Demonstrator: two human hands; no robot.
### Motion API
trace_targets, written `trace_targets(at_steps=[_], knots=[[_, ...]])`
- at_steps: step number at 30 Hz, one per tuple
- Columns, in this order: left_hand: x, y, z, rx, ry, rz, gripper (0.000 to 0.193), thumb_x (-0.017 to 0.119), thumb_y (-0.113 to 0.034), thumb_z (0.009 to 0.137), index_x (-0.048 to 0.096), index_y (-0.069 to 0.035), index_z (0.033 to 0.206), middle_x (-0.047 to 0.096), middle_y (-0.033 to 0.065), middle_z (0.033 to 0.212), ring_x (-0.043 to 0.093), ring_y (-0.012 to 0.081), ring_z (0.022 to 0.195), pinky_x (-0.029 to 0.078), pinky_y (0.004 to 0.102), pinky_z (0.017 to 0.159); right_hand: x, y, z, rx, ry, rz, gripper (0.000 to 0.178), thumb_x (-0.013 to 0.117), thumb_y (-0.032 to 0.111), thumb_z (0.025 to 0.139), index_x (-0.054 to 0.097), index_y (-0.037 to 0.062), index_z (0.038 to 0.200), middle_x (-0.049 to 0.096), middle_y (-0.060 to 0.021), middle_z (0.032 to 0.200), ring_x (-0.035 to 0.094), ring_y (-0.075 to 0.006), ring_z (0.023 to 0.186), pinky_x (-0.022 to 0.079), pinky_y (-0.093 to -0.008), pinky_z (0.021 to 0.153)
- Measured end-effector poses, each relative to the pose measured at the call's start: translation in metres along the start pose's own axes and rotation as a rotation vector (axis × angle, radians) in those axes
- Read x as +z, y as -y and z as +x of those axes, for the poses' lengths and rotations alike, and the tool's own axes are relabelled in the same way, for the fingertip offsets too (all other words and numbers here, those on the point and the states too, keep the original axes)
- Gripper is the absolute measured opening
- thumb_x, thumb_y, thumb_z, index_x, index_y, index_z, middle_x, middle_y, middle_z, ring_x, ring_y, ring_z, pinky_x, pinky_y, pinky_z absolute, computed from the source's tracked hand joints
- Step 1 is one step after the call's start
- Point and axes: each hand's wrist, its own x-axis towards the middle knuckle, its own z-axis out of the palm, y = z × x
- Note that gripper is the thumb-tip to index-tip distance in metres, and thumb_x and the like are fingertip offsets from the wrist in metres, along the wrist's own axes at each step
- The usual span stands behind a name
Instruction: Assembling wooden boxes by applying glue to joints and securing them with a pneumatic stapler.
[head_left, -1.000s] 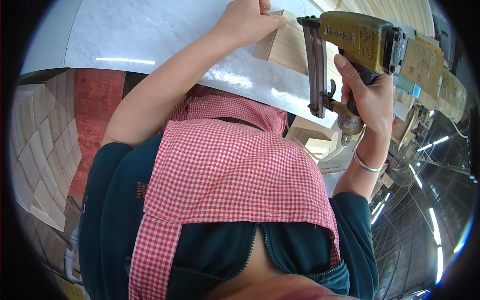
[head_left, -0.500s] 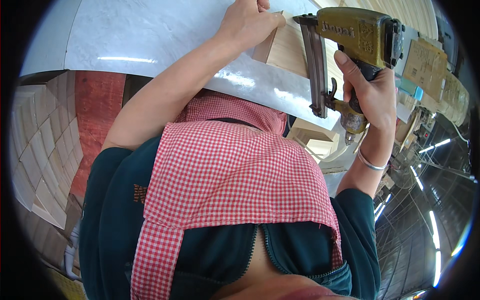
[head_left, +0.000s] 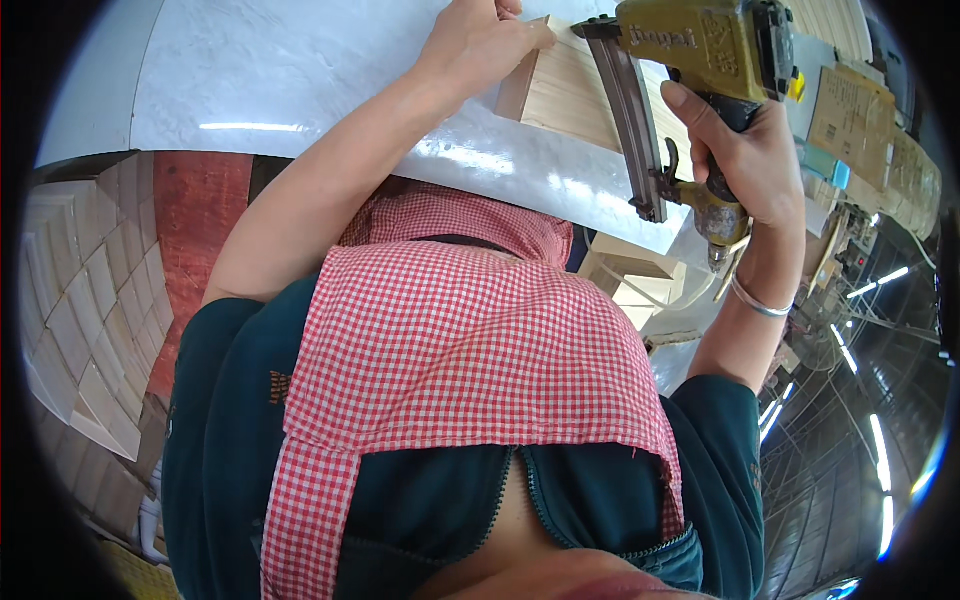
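In my right hand (head_left: 752,150) is a pneumatic nail gun (head_left: 690,38) with a worn yellow-brown body, its fingers wrapped round the dark grip. The gun's long dark magazine slants beside a pale wooden box-like piece (head_left: 572,92), and its nose is close to that piece's far edge. Whether the nose touches the wood I cannot tell. My left hand (head_left: 478,48) is closed at the piece's far left corner, thumb side against the edge; some of its fingers are hidden or cut off by the top of the view. The piece lies on a glossy white-grey tabletop (head_left: 300,70).
More pale boards (head_left: 835,25) lie at the far right. A cardboard sheet (head_left: 850,125) stands beyond my right hand. Below the table's front edge, at right, is another wooden box (head_left: 635,275) near an air hose. Stacked wooden pieces (head_left: 90,290) fill the left side, beside a red panel (head_left: 200,250).
The nail gun has shifted up and tilted, its nose moving left and its lower end right. My right forearm has swung slightly right. My left hand and the wooden piece have moved slightly left.
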Motion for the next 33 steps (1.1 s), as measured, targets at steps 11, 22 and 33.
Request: trace_targets(at_steps=[11, 22, 33], knots=[[0.04, -0.019, -0.036, 0.775, -0.003, 0.889, 0.063, 0.075, -0.034, 0.083, 0.048, 0.004, 0.126, 0.055, 0.0209, 0.122, 0.052, 0.0317, 0.116, 0.038, 0.0487, 0.106, -0.023, -0.051, -0.05, 0.181, -0.284, 0.189, 0.024, 0.078, 0.023, 0.089, 0.07, 0.0001, 0.091, 0.056, -0.001, 0.052, 0.049, -0.0101, 0.039, 0.038, -0.0218, 0.04], [0.062, -0.025, -0.032, 0.96, 0.177, 1.213, 0.082, 0.075, -0.045, 0.083, 0.046, 0.007, 0.141, 0.051, 0.0236, 0.137, 0.048, 0.035, 0.129, 0.031, 0.0549, 0.116, -0.017, -0.069, -0.053, 0.224, -0.267, 0.236, 0.026, 0.078, 0.025, 0.089, 0.07, 0.0, 0.09, 0.055, -0.0004, 0.051, 0.049, -0.0095, 0.039, 0.038, -0.0221, 0.04], [0.062, -0.023, -0.033, 0.921, 0.156, 1.221, 0.081, 0.075, -0.046, 0.082, 0.049, 0.003, 0.14, 0.051, 0.0211, 0.137, 0.047, 0.0317, 0.128, 0.031, 0.0518, 0.115, -0.019, -0.068, -0.045, 0.213, -0.221, 0.209, 0.028, 0.077, 0.026, 0.09, 0.071, -0.0014, 0.095, 0.057, -0.0014, 0.051, 0.049, -0.0093, 0.039, 0.039, -0.0219, 0.041]])
